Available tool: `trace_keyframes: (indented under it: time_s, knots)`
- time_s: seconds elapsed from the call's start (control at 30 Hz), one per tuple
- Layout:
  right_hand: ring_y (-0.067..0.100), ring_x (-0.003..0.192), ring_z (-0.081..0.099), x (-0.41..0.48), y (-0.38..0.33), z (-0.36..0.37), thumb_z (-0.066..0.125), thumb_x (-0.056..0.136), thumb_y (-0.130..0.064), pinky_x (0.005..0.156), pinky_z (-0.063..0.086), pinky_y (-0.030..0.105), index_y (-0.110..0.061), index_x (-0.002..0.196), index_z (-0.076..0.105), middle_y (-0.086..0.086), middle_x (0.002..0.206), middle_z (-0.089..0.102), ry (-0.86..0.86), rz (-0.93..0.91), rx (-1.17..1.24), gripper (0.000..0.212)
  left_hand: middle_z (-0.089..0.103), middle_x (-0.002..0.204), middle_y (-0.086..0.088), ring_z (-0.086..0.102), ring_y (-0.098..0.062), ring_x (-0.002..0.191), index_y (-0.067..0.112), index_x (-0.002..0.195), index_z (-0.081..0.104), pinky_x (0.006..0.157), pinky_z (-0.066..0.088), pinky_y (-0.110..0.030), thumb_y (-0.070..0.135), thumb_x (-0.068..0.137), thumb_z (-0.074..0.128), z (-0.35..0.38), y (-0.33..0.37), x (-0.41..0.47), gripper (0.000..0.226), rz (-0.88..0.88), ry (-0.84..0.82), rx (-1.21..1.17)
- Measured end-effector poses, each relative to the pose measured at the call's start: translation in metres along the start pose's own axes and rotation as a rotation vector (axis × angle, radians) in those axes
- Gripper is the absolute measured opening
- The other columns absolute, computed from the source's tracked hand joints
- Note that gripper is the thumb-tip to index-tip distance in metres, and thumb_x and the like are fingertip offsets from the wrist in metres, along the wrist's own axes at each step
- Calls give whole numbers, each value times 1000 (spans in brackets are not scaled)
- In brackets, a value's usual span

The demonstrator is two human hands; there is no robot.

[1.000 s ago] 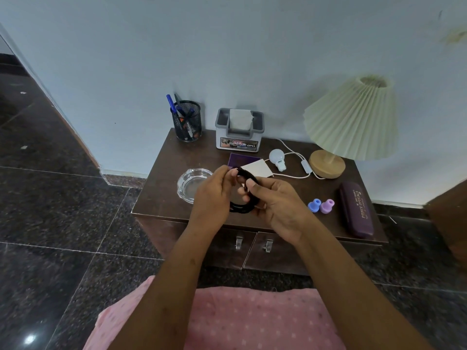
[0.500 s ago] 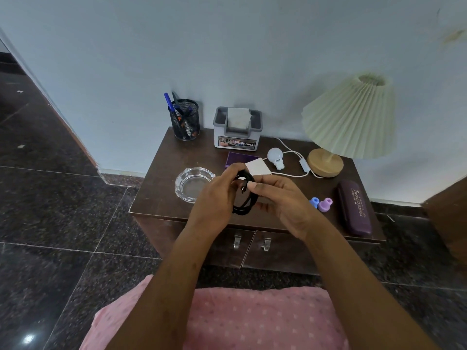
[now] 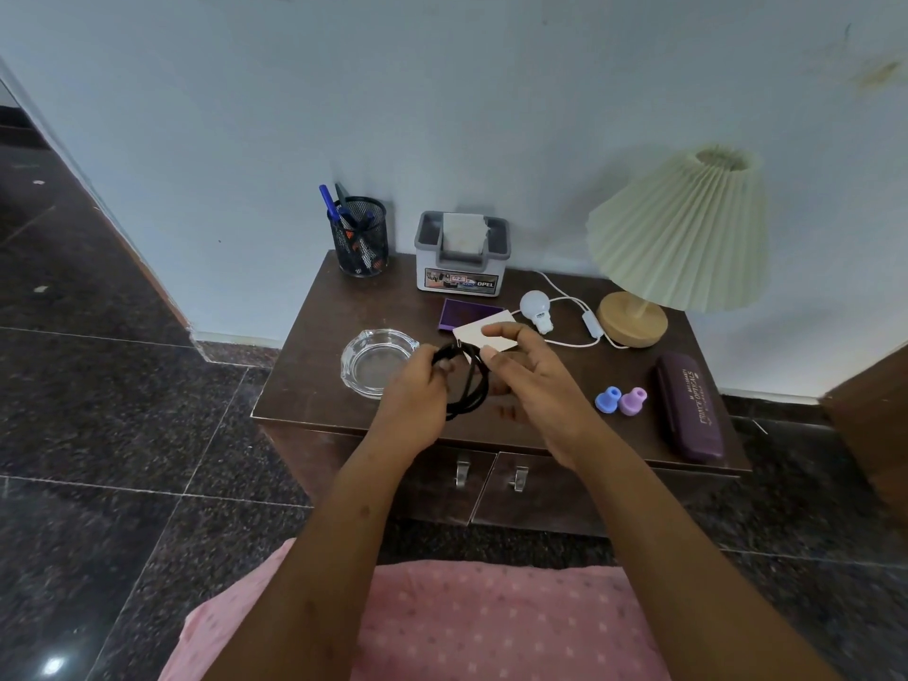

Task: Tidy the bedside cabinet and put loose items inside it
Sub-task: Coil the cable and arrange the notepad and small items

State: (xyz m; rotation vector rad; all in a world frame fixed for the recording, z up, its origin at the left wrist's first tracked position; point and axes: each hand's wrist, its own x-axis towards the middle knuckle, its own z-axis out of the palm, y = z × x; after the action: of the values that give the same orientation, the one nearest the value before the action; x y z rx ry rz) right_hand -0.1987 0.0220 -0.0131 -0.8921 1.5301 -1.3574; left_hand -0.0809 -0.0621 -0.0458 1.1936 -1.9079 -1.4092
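Pale blue wall fills the top half of the frame; dark speckled stone floor tiles w/ thin pale joints at left and bottom. At ctr stands the bedside cabinet, dark brown wood, flat glossy surface, two front doors w/ small metal handles, both closed.

Back row on the surface, left to right: black mesh pen pot w/ pens, grey-and-white plastic tissue box, lamp w/ cream pleated shade on a round wooden base. A white cord w/ inline switch runs from the base past a loose white bulb. Mid row: round clear glass ashtray, purple flat card, a white card overlapping it. Right side: two small stoppers, blue and lilac, touching, then a long purple glasses case w/ gold lettering near the right edge.

Over the front-ctr of the surface, the left hand pinches the top of a coiled black cable, the loops hanging below. The right hand is half open just right of it, thumb and forefinger spread w/ nothing btwn them; can't tell if its lower fingers touch the coil. Both hands partly hide the white card. Pink dotted fabric at bottom ctr.
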Motion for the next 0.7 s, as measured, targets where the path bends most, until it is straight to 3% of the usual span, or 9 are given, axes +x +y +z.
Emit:
trace_keyframes:
  time_s: [0.1,0.2,0.33,0.4,0.5,0.57,0.7]
  knots:
    - [5,81,67,-1,4,5,61,90,-21,58,49,15,-32,117,57,-5,93,67,-59,-18,-49,29,58,88,-7,54,-20,67,21,102,53,45,41,-26,28,99,37,0,1,-3,18,-103,-7,-75]
    - [11,89,68,2,8,7,62,89,-17,60,51,19,-26,120,57,1,106,67,19,25,-40,33,61,100,-8,59,-17,72,24,109,53,39,42,-19,26,99,39,5,6,-6,18,-170,-9,-252]
    - [17,102,64,10,16,-6,61,89,-8,77,56,31,-22,119,55,3,116,64,183,72,-41,34,57,115,-5,61,-14,78,21,134,40,53,53,-25,13,98,43,12,10,-6,37,-275,-66,-549]
    - [20,104,63,16,21,-16,60,88,-3,71,57,29,-21,116,55,6,120,62,287,103,-39,34,56,115,-3,61,-13,85,18,140,35,67,55,-27,7,97,45,20,9,-7,46,-304,-79,-595]
    - [23,103,61,23,28,-30,56,88,4,60,53,25,-18,109,53,11,123,59,397,184,15,31,56,116,-1,60,-14,92,16,141,37,74,50,-24,5,96,45,40,9,-10,47,-292,-181,-507]
    - [25,103,59,28,34,-40,54,88,6,61,53,27,-16,110,52,12,124,58,445,243,19,31,57,115,3,58,-12,92,21,143,34,75,48,-24,6,96,45,56,9,-11,51,-279,-252,-437]
    - [28,112,56,34,44,-57,55,86,5,71,57,33,-11,126,50,12,130,53,511,332,-178,43,47,139,0,47,-15,119,26,148,22,95,38,-29,12,96,46,79,4,-6,60,-190,-352,-129]
